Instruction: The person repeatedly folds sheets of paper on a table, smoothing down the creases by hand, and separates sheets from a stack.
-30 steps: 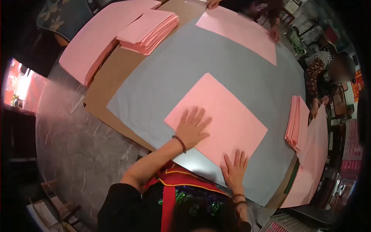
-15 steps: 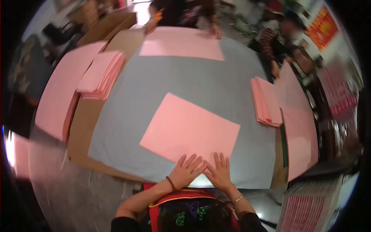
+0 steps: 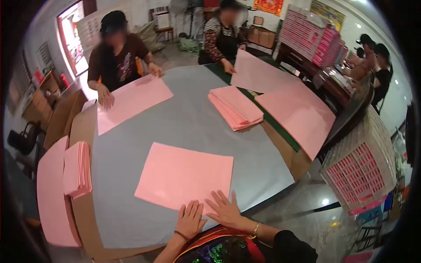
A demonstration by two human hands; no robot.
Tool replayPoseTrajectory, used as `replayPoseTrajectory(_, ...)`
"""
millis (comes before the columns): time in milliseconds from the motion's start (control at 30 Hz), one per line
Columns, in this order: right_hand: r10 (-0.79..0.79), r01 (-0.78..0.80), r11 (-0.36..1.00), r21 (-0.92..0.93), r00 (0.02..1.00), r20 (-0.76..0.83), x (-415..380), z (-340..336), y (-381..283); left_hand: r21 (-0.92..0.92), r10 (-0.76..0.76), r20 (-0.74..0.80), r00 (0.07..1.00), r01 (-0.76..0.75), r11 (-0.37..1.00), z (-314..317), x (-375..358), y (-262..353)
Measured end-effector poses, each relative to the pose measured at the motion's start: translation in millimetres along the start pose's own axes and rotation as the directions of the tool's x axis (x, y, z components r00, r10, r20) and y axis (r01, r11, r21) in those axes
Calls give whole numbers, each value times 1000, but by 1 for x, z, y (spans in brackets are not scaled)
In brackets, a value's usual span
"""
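A pink rectangular sheet (image 3: 186,173) lies flat and at a slant on the grey-blue table cover (image 3: 131,219). My left hand (image 3: 190,219), with a dark beaded bracelet at the wrist, rests palm down on the sheet's near edge, fingers straight. Beside it, my right hand (image 3: 226,211) is spread with its fingertips over the sheet's near right corner; a gold-coloured bracelet shows on that wrist. Neither hand grips anything.
Folded pink stacks sit at the left (image 3: 77,168) and right (image 3: 237,107), beside larger pink sheets (image 3: 52,197). Across the table a person (image 3: 120,57) handles another pink sheet (image 3: 133,103); a second person (image 3: 221,35) holds a sheet corner. Wrapped pink-and-white bundles (image 3: 362,166) stand at right.
The view has swung to the right and up, showing more of the room and both co-workers. My hands stay at the sheet's near edge, now slightly farther apart.
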State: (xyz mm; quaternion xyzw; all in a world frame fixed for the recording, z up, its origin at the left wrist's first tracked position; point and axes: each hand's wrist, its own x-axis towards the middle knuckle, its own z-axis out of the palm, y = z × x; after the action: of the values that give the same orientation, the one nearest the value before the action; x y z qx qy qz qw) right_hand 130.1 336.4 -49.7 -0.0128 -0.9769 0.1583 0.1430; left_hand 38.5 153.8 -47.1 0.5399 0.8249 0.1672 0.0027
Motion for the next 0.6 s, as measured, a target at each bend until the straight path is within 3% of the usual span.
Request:
replayPoseTrajectory(67, 114, -81, 951, -298, 989, 96, -7, -9, 19, -36, -18, 20, 1000, 18, 999, -1, 1, -2)
replayPoseTrajectory(100, 160, -129, 939, -319, 984, 74, -9, -15, 28, -47, 36, 25, 999, -34, 998, -1, 0, -2)
replayPoseTrajectory(200, 325, -318, 848, -425, 944, -60, -10, -40, 73, -59, -1, 33, 999, 3, 998, 9, -2, -7)
replayPoseTrajectory(267, 318, -326, 889, -322, 945, -79, 1, -32, 93, -58, 19, 62, 998, -16, 998, 2, 0, -3)
replayPoseTrajectory(333, 180, -189, 952, -242, 982, -58, 27, -27, 100, -43, 1, 69, 998, 2, 999, 0, 1, -3)
replayPoseTrajectory(367, 185, -195, 949, -247, 981, -62, 42, -28, 102, -46, 9, 68, 998, -6, 999, 1, 4, -3)
replayPoseTrajectory(433, -83, 93, 961, -260, 995, 50, 63, -24, 99, -16, 4, 88, 996, -2, 1000, -1, 0, -4)
replayPoseTrajectory(533, -58, 95, 968, -231, 985, 163, 75, -16, 117, -19, 2, 95, 996, -1, 1000, -1, 0, -4)
replayPoseTrajectory(600, 4, 25, 972, -233, 992, 125, 82, -16, 133, -23, -6, 103, 995, 8, 1000, -2, 1, -5)
